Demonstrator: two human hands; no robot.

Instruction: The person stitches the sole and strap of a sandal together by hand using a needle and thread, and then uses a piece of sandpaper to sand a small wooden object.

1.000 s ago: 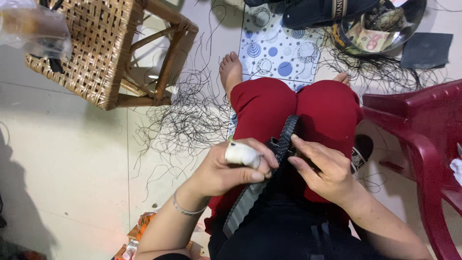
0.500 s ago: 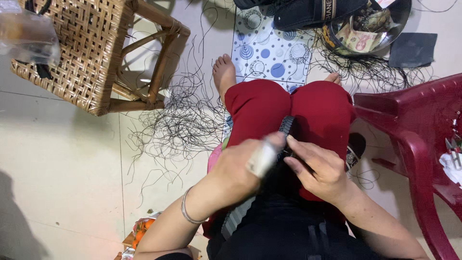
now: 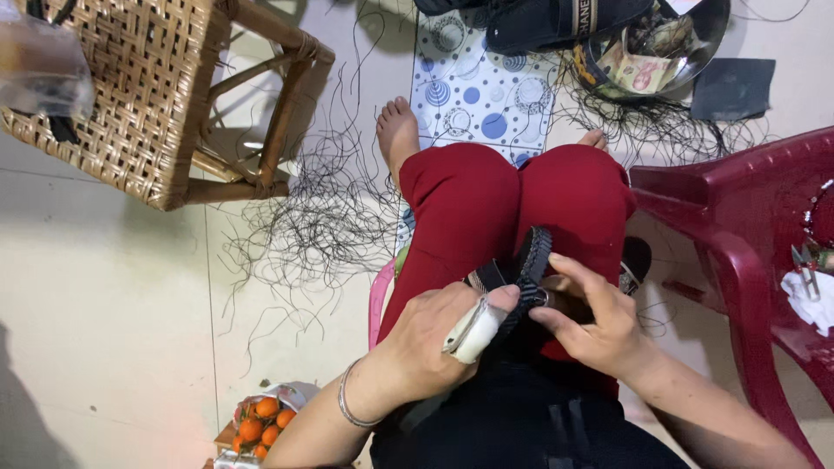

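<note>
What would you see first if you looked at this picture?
Probably the bright red trousers in the middle, where the left hand and right hand hold a black braided strap on the lap. Next, the tangle of thin black threads on the pale floor, below the woven wicker stool at top left.

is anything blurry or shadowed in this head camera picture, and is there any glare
Head view: the hands, left hand and right hand, and the black braided strap look fairly sharp; the clear plastic thing at top left is smeared; a soft dark shadow lies on the floor at lower left; the metal bowl shows only mild shine.
</note>
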